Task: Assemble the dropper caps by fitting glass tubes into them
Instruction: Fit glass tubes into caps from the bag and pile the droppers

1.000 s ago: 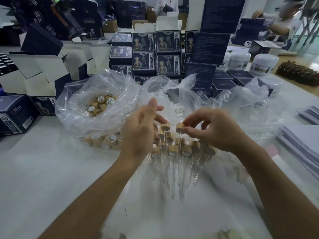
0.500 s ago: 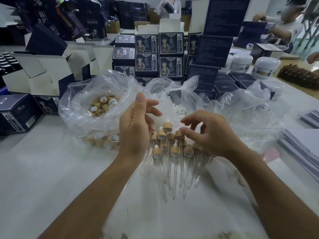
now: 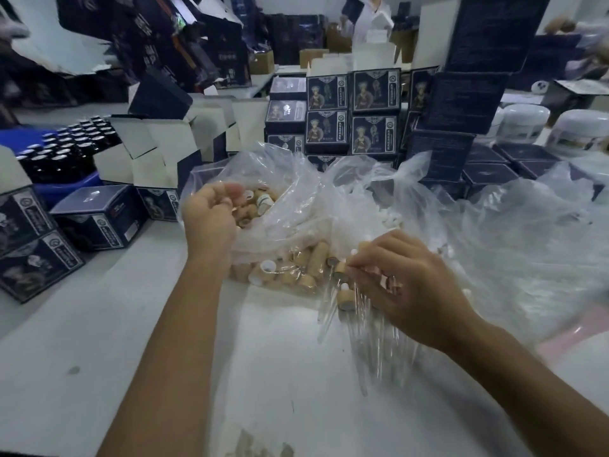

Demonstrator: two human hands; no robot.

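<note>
The bare table [image 3: 82,341] left of the plastic bag [image 3: 296,192] gives you free passage. Stacked boxes [image 3: 352,113] block behind it.

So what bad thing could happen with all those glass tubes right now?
The right hand rests on the finished droppers, whose thin glass tubes lie loose on the table; pressing or sliding could snap or roll them. The left hand reaches into the bag of caps, which could tip and spill caps onto them.
</note>
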